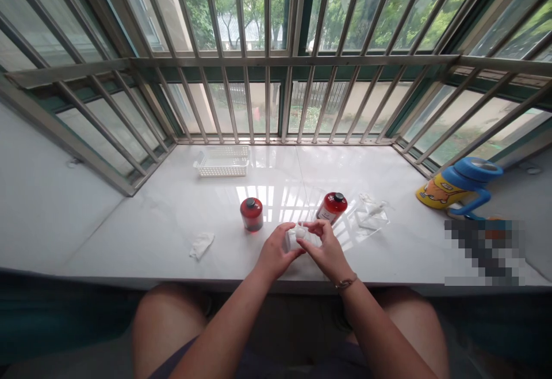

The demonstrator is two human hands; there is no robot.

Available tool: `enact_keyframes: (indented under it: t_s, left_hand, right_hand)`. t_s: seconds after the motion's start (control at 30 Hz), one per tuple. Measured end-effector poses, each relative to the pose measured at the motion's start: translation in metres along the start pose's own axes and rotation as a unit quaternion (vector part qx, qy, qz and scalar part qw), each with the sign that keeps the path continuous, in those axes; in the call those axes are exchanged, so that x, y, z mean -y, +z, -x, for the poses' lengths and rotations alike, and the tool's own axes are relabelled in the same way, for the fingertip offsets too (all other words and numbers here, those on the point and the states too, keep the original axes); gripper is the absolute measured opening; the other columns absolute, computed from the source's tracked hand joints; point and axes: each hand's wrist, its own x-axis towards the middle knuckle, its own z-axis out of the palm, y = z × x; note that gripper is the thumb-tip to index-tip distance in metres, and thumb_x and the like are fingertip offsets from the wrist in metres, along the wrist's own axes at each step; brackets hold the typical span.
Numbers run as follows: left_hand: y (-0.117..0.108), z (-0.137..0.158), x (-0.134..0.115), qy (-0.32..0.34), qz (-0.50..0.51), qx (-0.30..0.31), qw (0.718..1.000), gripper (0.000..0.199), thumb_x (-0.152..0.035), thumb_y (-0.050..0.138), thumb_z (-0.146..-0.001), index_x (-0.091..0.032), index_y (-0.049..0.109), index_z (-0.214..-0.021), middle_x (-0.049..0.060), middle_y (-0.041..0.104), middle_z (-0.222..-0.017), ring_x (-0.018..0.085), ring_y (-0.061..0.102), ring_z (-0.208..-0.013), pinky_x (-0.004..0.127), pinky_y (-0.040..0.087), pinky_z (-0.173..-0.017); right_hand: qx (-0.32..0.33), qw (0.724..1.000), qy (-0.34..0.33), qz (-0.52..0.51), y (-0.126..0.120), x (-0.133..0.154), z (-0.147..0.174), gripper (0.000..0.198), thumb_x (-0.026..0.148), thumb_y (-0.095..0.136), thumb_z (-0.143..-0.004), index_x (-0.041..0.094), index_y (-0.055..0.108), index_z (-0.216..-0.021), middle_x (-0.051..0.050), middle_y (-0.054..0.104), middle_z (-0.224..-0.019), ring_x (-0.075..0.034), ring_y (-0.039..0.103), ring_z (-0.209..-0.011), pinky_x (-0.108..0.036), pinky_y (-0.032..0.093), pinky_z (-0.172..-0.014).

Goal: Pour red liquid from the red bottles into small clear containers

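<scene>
At the counter's front, my left hand [278, 251] is wrapped around a small clear bottle [291, 241], partly hidden by the fingers. My right hand [325, 248] is closed with thumb and forefinger on the white cap [301, 232] at the bottle's top. Just beyond the right hand stands a red bottle with a black cap and a pale label [328, 214], its lower part covered by that hand. Another red bottle, also black-capped [252, 215], is upright to the left of my hands.
A clear square container with a white pump-like piece [371, 216] is on the right. Farther right is a yellow and blue handled flask [459, 183], beside a blurred-out patch. A crumpled white tissue [202, 245] lies left, a white basket [222, 161] behind. Barred windows surround the white counter [142, 218].
</scene>
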Motion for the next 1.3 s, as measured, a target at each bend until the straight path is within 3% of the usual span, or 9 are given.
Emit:
enact_keyframes:
  t_s: [0.17, 0.33, 0.47, 0.63, 0.83, 1.3]
  left_hand:
    - [0.001, 0.001, 0.003, 0.006, 0.003, 0.002, 1.0, 0.066, -0.025, 0.087, -0.086, -0.03, 0.057, -0.144, 0.009, 0.062, -0.148, 0.03, 0.058, -0.141, 0.054, 0.049, -0.122]
    - [0.001, 0.0, 0.004, 0.004, 0.001, 0.003, 1.0, 0.065, -0.019, 0.083, -0.086, -0.03, 0.057, -0.145, 0.009, 0.061, -0.151, 0.031, 0.057, -0.143, 0.055, 0.048, -0.123]
    - [0.002, 0.001, 0.004, 0.001, 0.002, 0.003, 1.0, 0.067, -0.017, 0.083, -0.085, -0.03, 0.057, -0.145, 0.009, 0.06, -0.151, 0.03, 0.056, -0.143, 0.054, 0.047, -0.123]
    - [0.002, 0.001, 0.004, 0.004, -0.004, 0.007, 1.0, 0.067, -0.018, 0.082, -0.086, -0.029, 0.055, -0.146, 0.009, 0.06, -0.151, 0.031, 0.057, -0.143, 0.055, 0.047, -0.123]
    - [0.001, 0.0, 0.004, 0.006, -0.012, 0.004, 1.0, 0.065, -0.02, 0.084, -0.086, -0.029, 0.057, -0.144, 0.009, 0.062, -0.148, 0.031, 0.058, -0.142, 0.055, 0.048, -0.123]
    - [0.001, 0.0, 0.001, -0.006, -0.008, 0.003, 1.0, 0.069, -0.016, 0.085, -0.083, -0.031, 0.057, -0.144, 0.006, 0.062, -0.147, 0.029, 0.059, -0.139, 0.051, 0.048, -0.123]
  right_hand:
    - [-0.053, 0.998, -0.007, 0.017, 0.012, 0.001, 0.012, 0.06, 0.05, 0.089, -0.083, 0.026, 0.051, -0.124, -0.01, 0.07, -0.122, -0.029, 0.07, -0.117, -0.055, 0.057, -0.108]
    - [-0.028, 1.0, -0.009, -0.006, 0.015, 0.003, 0.018, 0.067, 0.046, 0.086, -0.086, 0.027, 0.047, -0.137, -0.013, 0.067, -0.137, -0.03, 0.067, -0.128, -0.056, 0.055, -0.112]
    - [-0.045, 0.999, -0.013, 0.003, 0.013, 0.005, 0.019, 0.072, 0.046, 0.087, -0.086, 0.027, 0.045, -0.141, -0.012, 0.066, -0.133, -0.03, 0.067, -0.125, -0.055, 0.057, -0.11]
    - [-0.012, 0.999, -0.021, 0.024, 0.01, 0.008, 0.019, 0.063, 0.045, 0.082, -0.09, 0.027, 0.05, -0.142, -0.013, 0.061, -0.146, -0.031, 0.063, -0.132, -0.054, 0.056, -0.111]
    - [-0.03, 0.997, -0.041, 0.052, 0.014, 0.005, 0.02, 0.071, 0.044, 0.083, -0.089, 0.026, 0.045, -0.146, -0.013, 0.065, -0.134, -0.032, 0.066, -0.127, -0.055, 0.058, -0.108]
    - [-0.035, 0.997, -0.043, 0.05, 0.014, 0.007, 0.024, 0.078, 0.045, 0.082, -0.09, 0.028, 0.04, -0.153, -0.015, 0.059, -0.146, -0.032, 0.062, -0.131, -0.056, 0.056, -0.109]
